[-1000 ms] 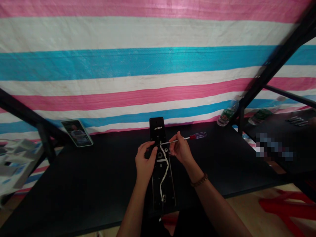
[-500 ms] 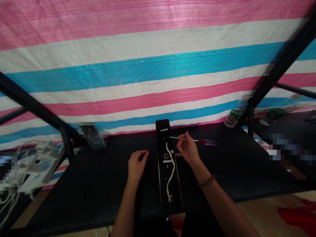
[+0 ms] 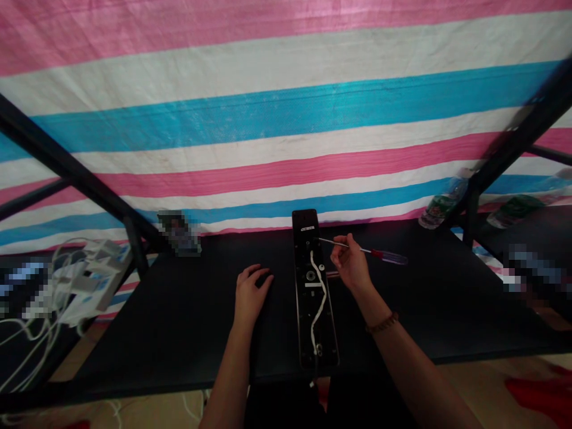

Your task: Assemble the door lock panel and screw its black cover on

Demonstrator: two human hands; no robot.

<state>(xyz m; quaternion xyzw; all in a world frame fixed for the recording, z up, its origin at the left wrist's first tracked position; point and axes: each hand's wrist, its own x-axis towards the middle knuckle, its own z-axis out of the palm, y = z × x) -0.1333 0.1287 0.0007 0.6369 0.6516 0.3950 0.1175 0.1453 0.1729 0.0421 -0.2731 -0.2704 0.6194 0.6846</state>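
A long black panel (image 3: 316, 322) lies lengthwise on the black table, with a white cable (image 3: 322, 298) running along it and its end hanging past the near edge. My right hand (image 3: 351, 262), to the right of the panel, holds a screwdriver (image 3: 388, 257) by its metal shaft. The red and clear handle points right, and the tip is over the panel's upper part; contact is unclear. Left of the panel, my left hand (image 3: 251, 292) rests on the table with its fingers apart and nothing in them.
Plastic bottles (image 3: 440, 208) stand or lean at the back right, one beyond the black frame post (image 3: 471, 217). White cables and adapters (image 3: 96, 274) crowd the far left. A blurred object (image 3: 180, 233) sits at the back left. Striped sheeting (image 3: 286, 119) hangs behind the table (image 3: 187, 322).
The whole view has shifted, so the panel and both hands appear farther right. The fingers of my left hand have spread and lowered to the table. My right hand still holds the screwdriver.
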